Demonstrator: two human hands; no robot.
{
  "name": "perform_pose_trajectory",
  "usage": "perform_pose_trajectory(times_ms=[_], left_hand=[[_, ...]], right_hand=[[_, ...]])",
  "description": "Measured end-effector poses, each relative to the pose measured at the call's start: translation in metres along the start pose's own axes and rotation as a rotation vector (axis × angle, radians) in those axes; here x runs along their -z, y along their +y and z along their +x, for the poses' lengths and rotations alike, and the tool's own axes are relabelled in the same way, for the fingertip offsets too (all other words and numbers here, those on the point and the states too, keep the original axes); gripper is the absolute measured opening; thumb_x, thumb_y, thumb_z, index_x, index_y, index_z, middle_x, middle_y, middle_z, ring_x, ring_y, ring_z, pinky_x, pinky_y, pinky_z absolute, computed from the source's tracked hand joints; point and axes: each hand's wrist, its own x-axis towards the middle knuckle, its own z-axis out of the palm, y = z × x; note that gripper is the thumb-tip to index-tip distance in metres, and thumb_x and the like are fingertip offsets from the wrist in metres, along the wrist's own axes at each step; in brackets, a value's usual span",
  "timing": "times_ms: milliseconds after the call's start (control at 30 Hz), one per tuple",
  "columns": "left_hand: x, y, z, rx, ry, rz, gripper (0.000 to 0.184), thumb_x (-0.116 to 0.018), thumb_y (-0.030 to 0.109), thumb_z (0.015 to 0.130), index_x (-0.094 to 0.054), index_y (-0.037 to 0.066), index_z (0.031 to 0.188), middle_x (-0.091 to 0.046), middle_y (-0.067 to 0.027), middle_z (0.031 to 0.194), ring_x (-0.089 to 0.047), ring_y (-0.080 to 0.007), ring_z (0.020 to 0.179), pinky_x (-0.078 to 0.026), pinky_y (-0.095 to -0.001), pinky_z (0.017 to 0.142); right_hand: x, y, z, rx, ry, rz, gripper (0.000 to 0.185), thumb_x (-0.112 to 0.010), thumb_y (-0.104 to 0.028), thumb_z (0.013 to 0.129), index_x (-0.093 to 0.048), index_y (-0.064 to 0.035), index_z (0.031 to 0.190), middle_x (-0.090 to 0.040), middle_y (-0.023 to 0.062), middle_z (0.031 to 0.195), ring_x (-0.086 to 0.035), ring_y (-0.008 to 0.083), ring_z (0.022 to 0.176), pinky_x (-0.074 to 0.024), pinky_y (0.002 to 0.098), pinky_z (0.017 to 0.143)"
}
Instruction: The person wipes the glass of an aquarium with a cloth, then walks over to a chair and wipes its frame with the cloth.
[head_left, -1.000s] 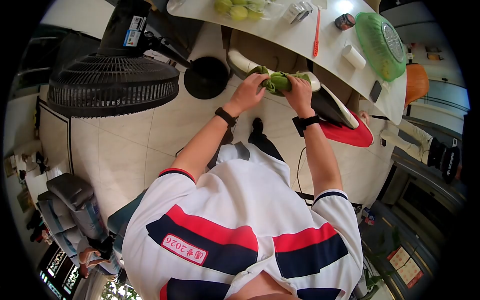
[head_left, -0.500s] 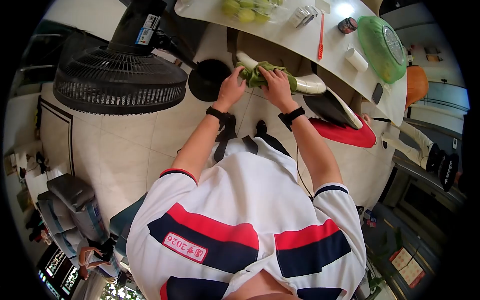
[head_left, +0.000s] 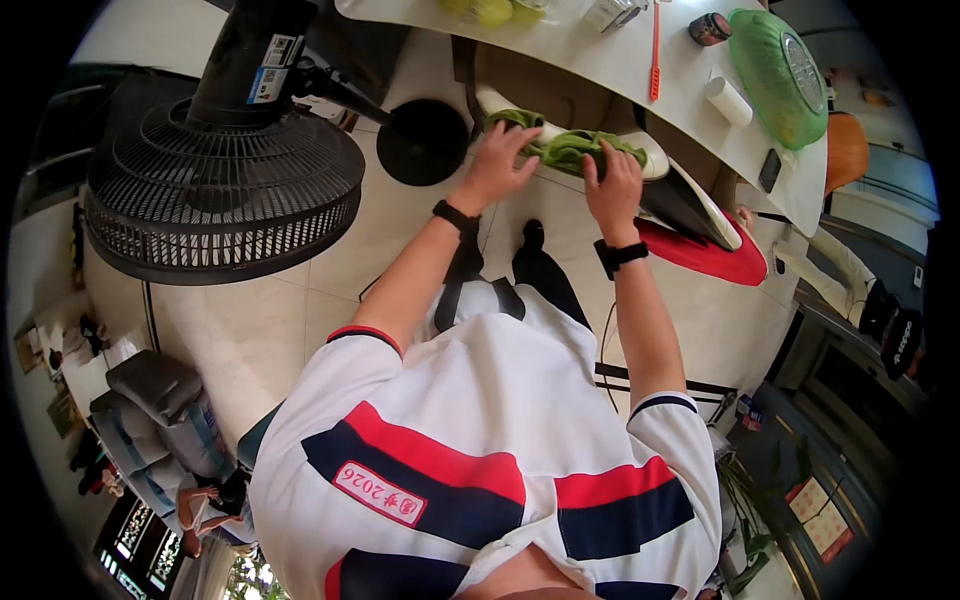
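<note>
A crumpled green cloth [head_left: 570, 152] lies over the top of a white chair back [head_left: 650, 150] with a curved rim. My left hand [head_left: 497, 168] is at the cloth's left part, its thumb and fingers spread apart and the fingertips close to the fabric. At the right part of the cloth, my right hand [head_left: 614, 190] has its fingers curled on the fabric, gripping it. The cloth partly hides the chair's top edge. A black band is on each wrist.
A black fan [head_left: 225, 190] stands at the left. Beyond the chair is a white table [head_left: 590, 60] with a red-handled tool [head_left: 656, 60], a jar [head_left: 710, 29], a white cup [head_left: 728, 102], a green basket [head_left: 775, 80] and a phone [head_left: 770, 170]. A red seat [head_left: 700, 255] is at the right.
My hands have moved farther apart, and the cloth is spread wider along the chair back. My left hand's fingers have opened out. The view has shifted slightly.
</note>
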Motion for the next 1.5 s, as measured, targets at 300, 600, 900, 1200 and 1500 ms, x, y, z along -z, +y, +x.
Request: perform_pose_trajectory(times_ms=[300, 600, 900, 1200, 1500], left_hand=[[0.000, 0.001, 0.010, 0.001, 0.054, 0.047, 0.047, -0.067, 0.024, 0.085, -0.053, 0.012, 0.128, -0.051, -0.0167, 0.137, -0.044, -0.0420, 0.128, -0.033, -0.0514, 0.109], [0.008, -0.038, 0.012, 0.277, 0.121, -0.049, 0.042, -0.062, 0.018, 0.089, -0.050, 0.008, 0.128, -0.047, -0.0227, 0.137, -0.042, -0.0404, 0.130, -0.044, -0.0432, 0.100], [0.000, -0.060, 0.002, 0.243, 0.142, -0.175, 0.057, -0.063, 0.021, 0.088, -0.042, 0.001, 0.137, -0.037, -0.0257, 0.146, -0.037, -0.0437, 0.134, -0.037, -0.0438, 0.107], [0.000, -0.048, 0.010, 0.101, 0.097, 0.042, 0.046, -0.073, 0.020, 0.079, -0.063, 0.013, 0.123, -0.045, -0.0193, 0.140, -0.036, -0.0443, 0.132, -0.036, -0.0473, 0.109], [0.000, -0.031, -0.005, 0.230, 0.151, -0.116, 0.023, -0.072, 0.006, 0.076, -0.066, 0.005, 0.098, -0.056, -0.0126, 0.097, -0.057, -0.0326, 0.089, -0.049, -0.0397, 0.078]], right_hand=[[-0.027, -0.014, 0.013, -0.016, -0.011, -0.122, 0.028, -0.059, -0.027, 0.090, -0.067, -0.0073, 0.109, -0.068, 0.0096, 0.097, -0.060, 0.0291, 0.096, -0.0413, 0.0414, 0.093], [-0.055, -0.066, 0.032, 0.179, -0.094, -0.009, 0.035, -0.058, -0.013, 0.084, -0.063, -0.0104, 0.119, -0.067, 0.0069, 0.099, -0.061, 0.0256, 0.096, -0.0444, 0.0394, 0.091], [-0.048, -0.070, 0.034, 0.275, -0.251, 0.138, 0.056, -0.065, -0.006, 0.073, -0.056, -0.0088, 0.128, -0.064, 0.0110, 0.101, -0.057, 0.0301, 0.104, -0.0431, 0.0415, 0.098], [-0.022, -0.031, 0.004, 0.092, -0.110, 0.039, 0.063, -0.076, -0.009, 0.069, -0.056, -0.0092, 0.129, -0.061, 0.0113, 0.101, -0.055, 0.0318, 0.103, -0.0411, 0.0435, 0.101], [-0.030, -0.027, -0.013, 0.205, 0.014, 0.181, 0.042, -0.069, -0.006, 0.074, -0.065, -0.0103, 0.115, -0.062, 0.0079, 0.086, -0.058, 0.0284, 0.093, -0.0387, 0.0451, 0.105]])
